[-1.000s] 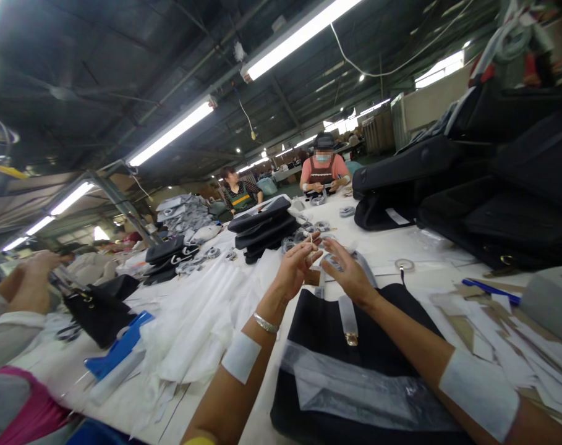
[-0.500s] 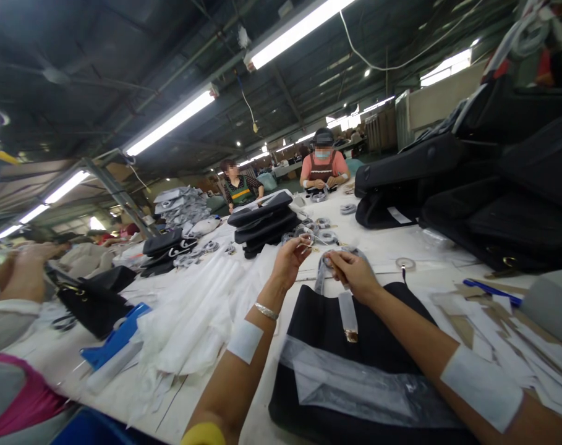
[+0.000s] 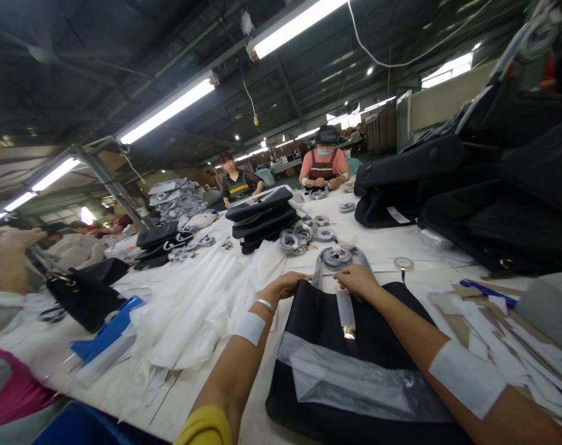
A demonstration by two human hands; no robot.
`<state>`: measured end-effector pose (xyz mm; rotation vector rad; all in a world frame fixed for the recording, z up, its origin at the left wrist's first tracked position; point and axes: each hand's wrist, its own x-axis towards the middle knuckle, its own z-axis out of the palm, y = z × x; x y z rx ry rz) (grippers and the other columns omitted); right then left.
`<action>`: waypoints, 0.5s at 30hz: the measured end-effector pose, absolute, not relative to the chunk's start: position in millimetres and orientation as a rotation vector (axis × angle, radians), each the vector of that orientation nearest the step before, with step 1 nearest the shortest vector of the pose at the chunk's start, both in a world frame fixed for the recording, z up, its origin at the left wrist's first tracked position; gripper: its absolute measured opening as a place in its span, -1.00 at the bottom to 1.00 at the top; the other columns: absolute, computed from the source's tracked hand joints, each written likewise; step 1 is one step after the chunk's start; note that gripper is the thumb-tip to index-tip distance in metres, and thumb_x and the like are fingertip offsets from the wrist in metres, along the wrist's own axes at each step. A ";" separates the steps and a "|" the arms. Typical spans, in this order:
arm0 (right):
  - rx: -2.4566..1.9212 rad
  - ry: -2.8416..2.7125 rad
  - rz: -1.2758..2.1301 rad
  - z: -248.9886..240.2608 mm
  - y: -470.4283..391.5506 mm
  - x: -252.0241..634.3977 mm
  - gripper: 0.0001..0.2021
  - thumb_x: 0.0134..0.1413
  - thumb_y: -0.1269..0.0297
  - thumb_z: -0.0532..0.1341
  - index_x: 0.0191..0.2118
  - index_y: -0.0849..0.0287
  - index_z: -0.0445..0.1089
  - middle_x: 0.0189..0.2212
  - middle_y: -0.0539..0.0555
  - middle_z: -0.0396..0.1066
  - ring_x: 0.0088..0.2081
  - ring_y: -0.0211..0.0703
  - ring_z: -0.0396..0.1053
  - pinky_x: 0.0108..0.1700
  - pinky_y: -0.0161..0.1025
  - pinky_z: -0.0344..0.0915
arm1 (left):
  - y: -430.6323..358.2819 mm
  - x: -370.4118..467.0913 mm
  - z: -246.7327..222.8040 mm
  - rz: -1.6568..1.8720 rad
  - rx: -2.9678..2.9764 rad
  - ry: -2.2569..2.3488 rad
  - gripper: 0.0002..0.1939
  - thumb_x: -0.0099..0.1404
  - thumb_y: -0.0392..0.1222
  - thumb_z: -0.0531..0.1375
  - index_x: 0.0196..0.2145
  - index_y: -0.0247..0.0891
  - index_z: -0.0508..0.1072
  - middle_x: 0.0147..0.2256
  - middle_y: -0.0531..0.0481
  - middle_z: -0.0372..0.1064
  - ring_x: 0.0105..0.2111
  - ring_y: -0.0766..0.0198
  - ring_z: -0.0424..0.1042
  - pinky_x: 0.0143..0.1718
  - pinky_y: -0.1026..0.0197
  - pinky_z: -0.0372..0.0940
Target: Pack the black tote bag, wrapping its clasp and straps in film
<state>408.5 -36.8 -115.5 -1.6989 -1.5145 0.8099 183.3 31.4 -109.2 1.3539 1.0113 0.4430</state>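
A black bag (image 3: 308, 321) lies in front of me, with a band of clear film (image 3: 350, 380) across it. A tab wrapped in translucent film (image 3: 346, 306), with a gold-coloured metal end, lies on its upper part. My left hand (image 3: 290, 284) is at the bag's top left corner, closed on its edge. My right hand (image 3: 358, 281) is at the top edge beside the tab, fingers bent together; what they grip, if anything, is hidden. Just beyond the hands lies a coiled grey strap (image 3: 335, 256) in wrapping, its wrapped lengths running down towards the bag.
Several wrapped coils (image 3: 295, 240) and stacked black bags (image 3: 264, 216) lie ahead. White sheets (image 3: 197, 309) and a blue tape dispenser (image 3: 107, 334) are left. Paper strips (image 3: 503, 334), a blue pen-like tool (image 3: 487, 292) and piled black bags (image 3: 475, 204) are right. Co-workers sit across and left.
Both hands were raised over the strap, fingers pinched. They have come down to the bag's top edge, the left at its corner. The coil now lies uncovered beyond them.
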 end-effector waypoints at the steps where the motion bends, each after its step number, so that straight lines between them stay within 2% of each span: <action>1: -1.705 -1.534 0.830 -116.1 -36.8 407.2 -0.75 0.03 0.26 0.22 -0.61 0.20 0.44 -0.69 0.11 0.40 -0.65 -0.18 0.33 -0.56 -0.28 0.19 | 32.7 185.0 -109.6 0.435 1.353 0.979 -0.69 0.08 -0.18 0.36 -0.20 -0.35 0.59 -0.35 -0.11 0.55 -0.40 0.27 0.45 -0.30 0.25 0.35; 4: -1.681 -1.589 0.896 -116.0 -38.9 399.5 -0.72 0.07 0.20 0.21 -0.59 0.19 0.45 -0.69 0.07 0.40 -0.67 -0.19 0.32 -0.59 -0.30 0.18 | 33.4 191.9 -109.9 0.421 1.359 0.876 -0.60 0.08 -0.19 0.36 -0.09 -0.33 0.57 -0.27 -0.15 0.56 -0.36 0.27 0.47 -0.24 0.24 0.35; 7: -1.623 -1.624 0.949 -114.5 -42.1 391.2 -0.70 0.12 0.15 0.16 -0.53 0.17 0.47 -0.69 0.00 0.37 -0.70 -0.24 0.28 -0.61 -0.33 0.17 | 30.2 199.5 -108.6 0.409 1.381 0.795 -0.51 0.00 -0.25 0.39 -0.05 -0.29 0.55 -0.21 -0.16 0.55 -0.33 0.24 0.49 -0.21 0.22 0.34; 11: -1.580 -1.619 0.959 -112.3 -44.8 388.0 -0.71 0.14 0.15 0.15 -0.50 0.16 0.48 -0.70 -0.06 0.33 -0.70 -0.28 0.26 -0.61 -0.35 0.16 | 25.9 206.9 -106.1 0.401 1.421 0.781 -0.47 -0.09 -0.28 0.44 -0.09 -0.29 0.57 -0.23 -0.15 0.56 -0.31 0.16 0.49 -0.19 0.14 0.34; 15: -1.545 -1.584 0.934 -110.0 -45.2 390.6 -0.74 0.13 0.16 0.18 -0.46 0.17 0.51 -0.68 -0.05 0.36 -0.69 -0.27 0.28 -0.57 -0.34 0.19 | 28.3 200.0 -101.6 0.489 1.461 0.856 -0.57 -0.11 -0.24 0.46 -0.22 -0.37 0.60 -0.36 -0.08 0.54 -0.31 0.17 0.46 -0.13 0.13 0.31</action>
